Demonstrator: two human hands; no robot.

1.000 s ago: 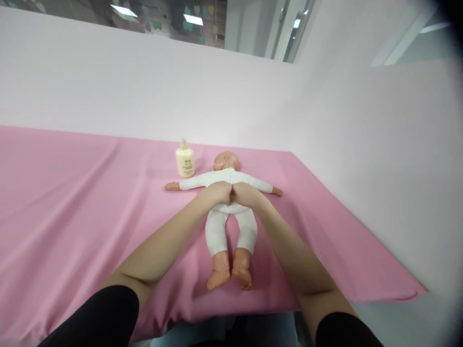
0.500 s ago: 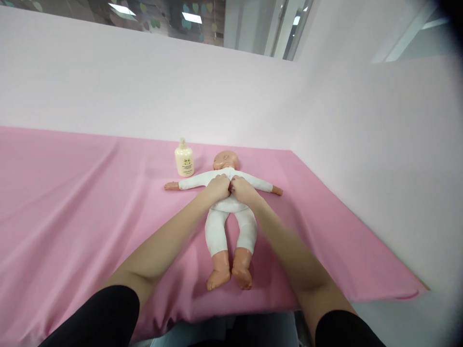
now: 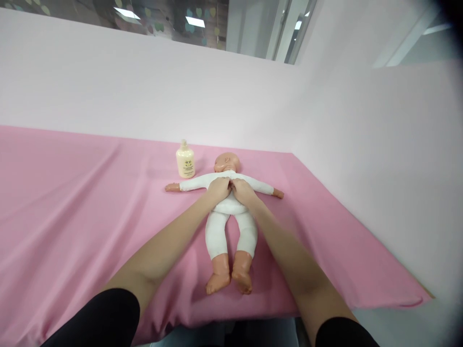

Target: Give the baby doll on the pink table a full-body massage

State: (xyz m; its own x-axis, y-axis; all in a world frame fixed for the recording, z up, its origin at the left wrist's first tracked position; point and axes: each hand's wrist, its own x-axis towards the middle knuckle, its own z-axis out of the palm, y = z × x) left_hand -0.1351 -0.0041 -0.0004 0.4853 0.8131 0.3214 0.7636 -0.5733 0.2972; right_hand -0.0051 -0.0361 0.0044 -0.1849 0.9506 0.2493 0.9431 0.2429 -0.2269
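Observation:
A baby doll in a white suit lies on its back, arms spread wide and head turned to the left. My left hand rests on the left part of its chest, fingers curled in against the suit. Beside it my right hand lies on the other half of the chest, also with bent fingers. The knuckles of both hands almost meet at the midline. Most fingertips are hidden, so how firmly they grip the suit cannot be seen. The doll's bare feet point toward me.
A cream-coloured pump bottle stands upright near the doll's outstretched arm on the left. Under everything lies a pink, wrinkled cover that hangs over the front edge. White walls close off the back and right, with a window above.
Both hands have turned slightly on the doll's chest, their backs now lying flatter and the fingers less bunched. The view has tilted up slightly; doll and bottle keep their places.

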